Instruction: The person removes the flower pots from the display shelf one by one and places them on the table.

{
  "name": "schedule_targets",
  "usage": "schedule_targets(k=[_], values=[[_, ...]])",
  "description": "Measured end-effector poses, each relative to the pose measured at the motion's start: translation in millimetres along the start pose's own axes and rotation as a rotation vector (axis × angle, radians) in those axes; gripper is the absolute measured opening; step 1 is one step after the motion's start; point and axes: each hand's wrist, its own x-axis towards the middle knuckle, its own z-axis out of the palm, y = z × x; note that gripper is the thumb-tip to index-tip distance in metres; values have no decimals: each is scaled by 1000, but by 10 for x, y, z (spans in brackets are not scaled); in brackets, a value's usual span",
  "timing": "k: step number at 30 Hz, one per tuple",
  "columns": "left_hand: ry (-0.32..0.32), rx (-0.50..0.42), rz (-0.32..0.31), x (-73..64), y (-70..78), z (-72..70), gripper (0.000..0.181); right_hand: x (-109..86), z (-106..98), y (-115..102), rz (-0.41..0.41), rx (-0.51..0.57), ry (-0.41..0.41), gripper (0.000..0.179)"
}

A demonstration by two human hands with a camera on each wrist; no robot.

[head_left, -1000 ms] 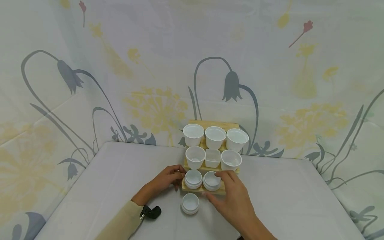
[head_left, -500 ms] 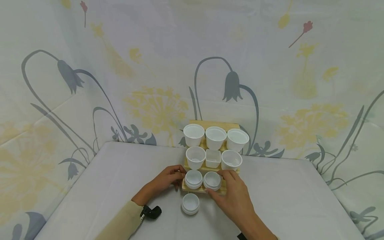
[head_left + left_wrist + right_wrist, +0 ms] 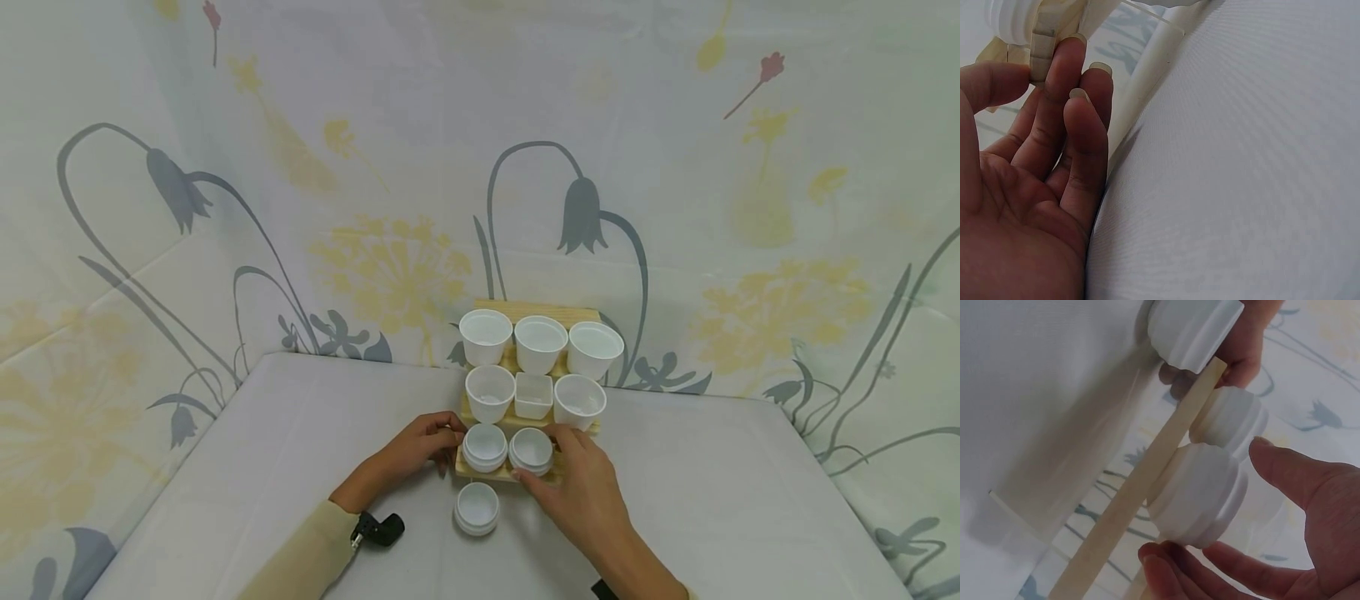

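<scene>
My left hand pinches the lower left edge of a stepped pale-wood rack between thumb and fingers, and my right hand is curled round a small white round jar with a ridged neck, the right one on the lowest step. Its fingers meet the wall; whether the thumb presses or only lies close, I cannot tell. A matching white ridged jar sits just beside it, upright, and a third small white ridged jar stands on the white cloth-covered table in front. To handle this well, I would keep the left pinch firm, so the rack cannot slide, and hold my jar low on the wall, level, with even pressure from both sides. Any shift should be small and along the step. I need my knuckles clear of the larger white round tub behind, beside the clear-white square cup, since a nudge there could tip it.
</scene>
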Motion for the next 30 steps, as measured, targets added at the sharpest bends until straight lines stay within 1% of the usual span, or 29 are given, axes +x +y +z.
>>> schedule_targets(k=[8, 22, 30], values=[[1, 0, 0, 12, -4, -8, 21, 19, 38, 29, -23, 4, -4, 54], [-7, -12, 2, 5, 9, 1, 21, 9, 106, 66, -14, 21, -9, 54], [-9, -23, 2, 3, 9, 5, 21, 10, 103, 48, -1, 4, -18, 53]])
